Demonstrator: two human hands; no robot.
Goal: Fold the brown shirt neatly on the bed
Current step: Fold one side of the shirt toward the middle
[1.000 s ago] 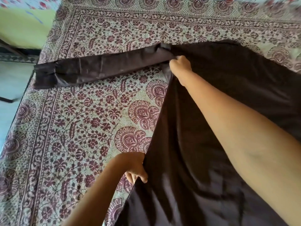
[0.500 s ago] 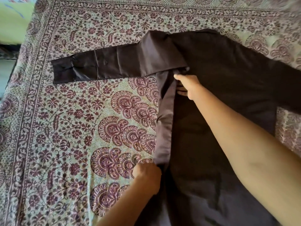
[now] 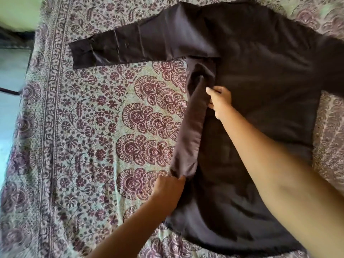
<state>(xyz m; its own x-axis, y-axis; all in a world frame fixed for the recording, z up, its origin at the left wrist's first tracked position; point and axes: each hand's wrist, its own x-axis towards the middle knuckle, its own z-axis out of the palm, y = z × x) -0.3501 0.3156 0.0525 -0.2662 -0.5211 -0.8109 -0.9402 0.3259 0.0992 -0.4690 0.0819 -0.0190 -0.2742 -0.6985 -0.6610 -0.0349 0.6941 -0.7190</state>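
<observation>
Brown shirt [image 3: 260,90] side fold pinched by left hand [image 3: 167,190] and, seemingly, right hand [image 3: 220,101]

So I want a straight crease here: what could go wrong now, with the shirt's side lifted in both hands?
The shirt has its side edge held at only two spots, by the left hand and the right hand. The stretch between may sag or twist, so the fold line could come out crooked. The sleeve lies stretched out sideways, so carrying the edge across may drag it and bunch cloth at the shoulder.
</observation>
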